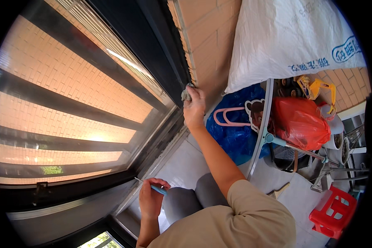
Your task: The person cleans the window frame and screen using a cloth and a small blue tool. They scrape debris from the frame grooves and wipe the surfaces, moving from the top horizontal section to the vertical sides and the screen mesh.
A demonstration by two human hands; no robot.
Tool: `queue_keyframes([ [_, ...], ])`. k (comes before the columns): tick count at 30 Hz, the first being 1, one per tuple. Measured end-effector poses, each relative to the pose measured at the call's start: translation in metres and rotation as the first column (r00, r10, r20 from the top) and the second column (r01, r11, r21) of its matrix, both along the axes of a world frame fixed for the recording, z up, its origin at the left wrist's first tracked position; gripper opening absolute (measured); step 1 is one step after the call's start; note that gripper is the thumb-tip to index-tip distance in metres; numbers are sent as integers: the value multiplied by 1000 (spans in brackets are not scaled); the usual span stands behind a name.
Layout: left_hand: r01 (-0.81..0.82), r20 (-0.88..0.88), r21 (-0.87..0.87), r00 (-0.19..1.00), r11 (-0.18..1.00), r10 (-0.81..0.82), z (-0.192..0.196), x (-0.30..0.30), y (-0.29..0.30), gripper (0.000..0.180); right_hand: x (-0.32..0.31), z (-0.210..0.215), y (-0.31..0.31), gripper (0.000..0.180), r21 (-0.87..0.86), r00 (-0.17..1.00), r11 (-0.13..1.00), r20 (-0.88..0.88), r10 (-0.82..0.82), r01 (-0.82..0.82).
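My right hand (195, 109) is stretched far forward, its fingers closed round a crumpled grey-green rag (186, 95). The rag touches the lower part of the dark window frame (151, 45), where it meets the brick wall. Nearer to me, my left hand (151, 199) is closed on a slim blue-handled tool (158, 189). A thin pale shaft sticks out of the hand toward the window track; its exact kind cannot be made out. To the left is the window's glass pane (76, 82), with dark bars behind it.
A large white woven sack (285, 37) leans at the upper right. Below it lie a blue plastic bag (229, 140), a red plastic bag (301, 124) and a yellow toy excavator (318, 91). A red stool (334, 211) stands right, and a brush (280, 190) lies on the tiles.
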State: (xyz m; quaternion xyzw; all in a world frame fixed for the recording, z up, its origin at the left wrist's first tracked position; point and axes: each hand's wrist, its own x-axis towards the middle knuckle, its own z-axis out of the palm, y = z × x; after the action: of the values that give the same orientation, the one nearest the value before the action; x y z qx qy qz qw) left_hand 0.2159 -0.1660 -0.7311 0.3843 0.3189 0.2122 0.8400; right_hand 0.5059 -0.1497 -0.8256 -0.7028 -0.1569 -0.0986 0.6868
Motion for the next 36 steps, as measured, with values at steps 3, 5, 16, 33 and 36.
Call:
queue_keyframes([
  [3, 40, 8, 93, 999, 995, -41, -5, 9, 1, 40, 9, 13, -10, 40, -138, 995, 990, -92, -41, 29],
  [5, 30, 39, 105, 999, 994, -35, -15, 5, -1, 40, 13, 54, -8, 31, 15, 980, 997, 185, -71, 70],
  [16, -133, -2, -56, 991, 989, 133, -34, -33, -44, 36, 0, -15, 0, 39, 39, 995, 994, -19, -98, 98],
  [33, -152, -12, -56, 988, 987, 151, -54, 1, -47, 33, 37, 172, 0, 34, 99, 656, 995, 751, -76, 3],
  [36, -211, 9, -29, 977, 977, 211, -72, 0, -49, 35, 22, 165, -28, 34, 212, 879, 933, 444, 173, -291],
])
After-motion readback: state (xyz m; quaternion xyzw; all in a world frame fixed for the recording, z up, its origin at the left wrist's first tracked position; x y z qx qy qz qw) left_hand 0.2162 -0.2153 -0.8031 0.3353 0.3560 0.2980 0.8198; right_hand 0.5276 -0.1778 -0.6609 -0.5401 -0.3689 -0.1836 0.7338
